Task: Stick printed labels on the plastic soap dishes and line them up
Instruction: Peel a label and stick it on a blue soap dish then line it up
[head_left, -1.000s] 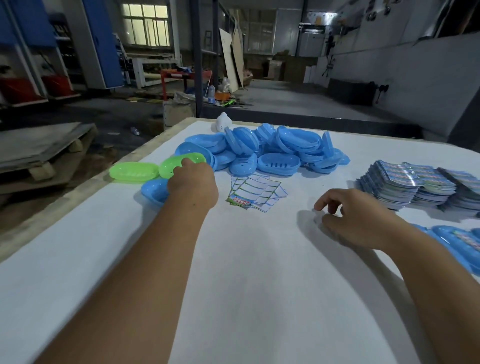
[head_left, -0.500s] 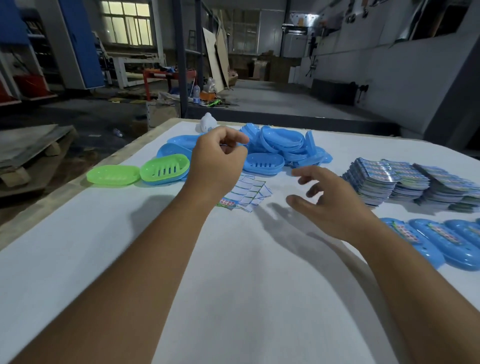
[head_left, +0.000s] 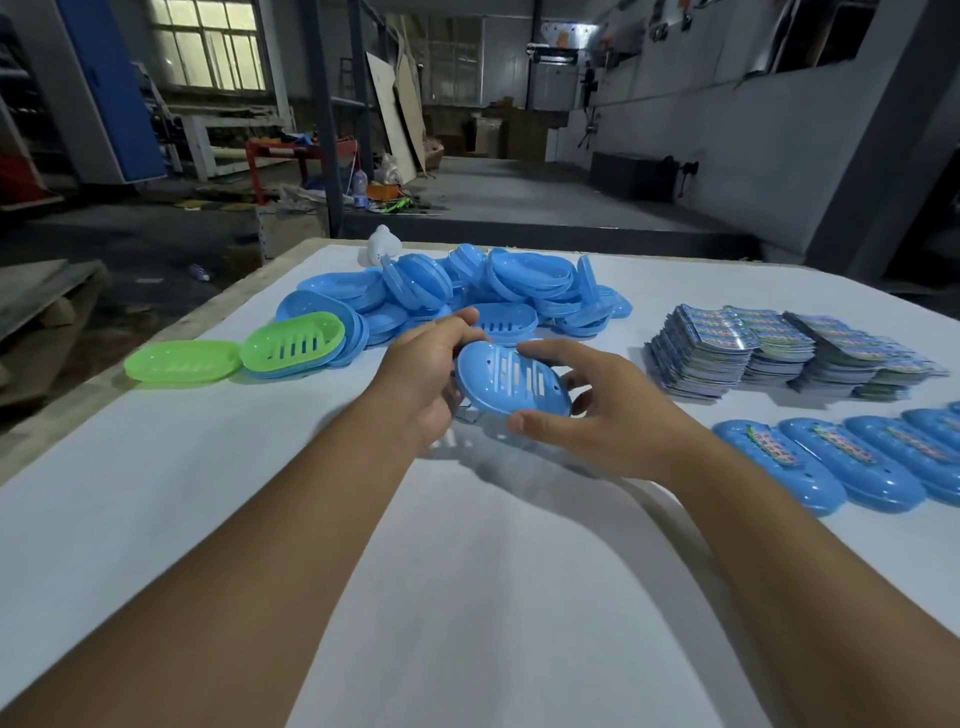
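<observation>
I have a blue soap dish (head_left: 511, 383) lifted off the white worktop (head_left: 467, 597), held between both hands over its middle. My left hand (head_left: 423, 374) grips the dish's left end, fingers curled round the rim, thumb up along the far edge. My right hand (head_left: 597, 410) cups the right end: its fingers (head_left: 558, 349) are spread and bent over the far rim, and the thumb presses the near rim. The dish is tilted toward me, so its drain slots show.

Behind it lies a loose heap of blue dishes (head_left: 467, 291), some stacked, some on edge. To the heap's left sit a green slotted dish (head_left: 293, 343) nested on a blue one, and just beside it a second green dish (head_left: 182, 360) flat on the worktop. A small white object (head_left: 383, 244) stands at the far edge (I cannot tell what it is).

On my right, stacks of printed labels (head_left: 779, 351) lie in overlapping piles. Nearer, a row of blue dishes with labels on them (head_left: 852, 460) lies side by side, touching, running off the right edge.
</observation>
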